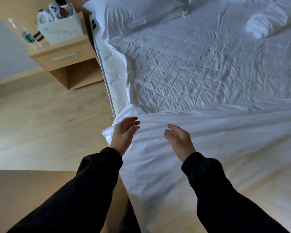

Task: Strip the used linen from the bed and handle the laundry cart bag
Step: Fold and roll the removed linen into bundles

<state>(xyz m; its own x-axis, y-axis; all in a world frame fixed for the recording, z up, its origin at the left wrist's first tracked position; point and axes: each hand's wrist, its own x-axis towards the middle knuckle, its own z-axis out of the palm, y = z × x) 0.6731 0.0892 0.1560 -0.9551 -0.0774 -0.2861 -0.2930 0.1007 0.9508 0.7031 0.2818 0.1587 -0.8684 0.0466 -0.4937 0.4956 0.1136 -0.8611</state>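
Pale wooden flooring runs beside the bed. Nearest, the white sheet lies folded back across the mattress. The left hand at its corner and the right hand just beside it both have loose, spread fingers and grip nothing. Beyond lies the quilted mattress cover, then a pillow and a nightstand.

The sheet lay across the near part of the bed, with the mattress pad behind it. One pillow sat at the head on the left, a second pillow far right. Left of the bed's head stood a nightstand carrying a box, a bottle just left of it. The left hand and right hand were over the sheet's left end
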